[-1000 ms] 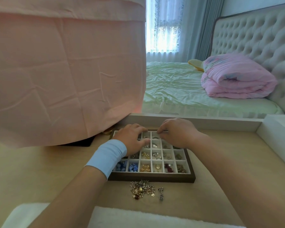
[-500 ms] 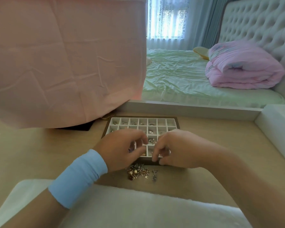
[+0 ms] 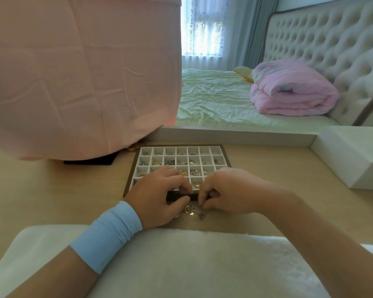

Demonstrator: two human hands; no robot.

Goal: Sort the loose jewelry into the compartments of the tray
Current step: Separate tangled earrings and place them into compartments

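Note:
A brown tray [image 3: 226, 157] with white compartments sits on the wooden desk, and many compartments hold small gold and silver pieces. A little pile of loose jewelry [image 3: 188, 210] lies on the desk just in front of the tray's near edge. My left hand [image 3: 157, 197], with a light blue wristband, and my right hand [image 3: 226, 192] both hover over this pile with curled fingers, fingertips down among the pieces. The fingers hide most of the pile and the tray's front row. Whether either hand pinches a piece is hidden.
A large pink cloth [image 3: 84, 82] hangs over something at the left, reaching the desk behind the tray. A white box [image 3: 349, 160] stands at the right. A white fluffy pad [image 3: 181, 259] lies at the near edge. Beyond a white ledge [image 3: 235, 136] is a bed.
Both hands have drawn back from the tray's far compartments toward me, down to the loose pile in front of the tray. The view has tilted downward.

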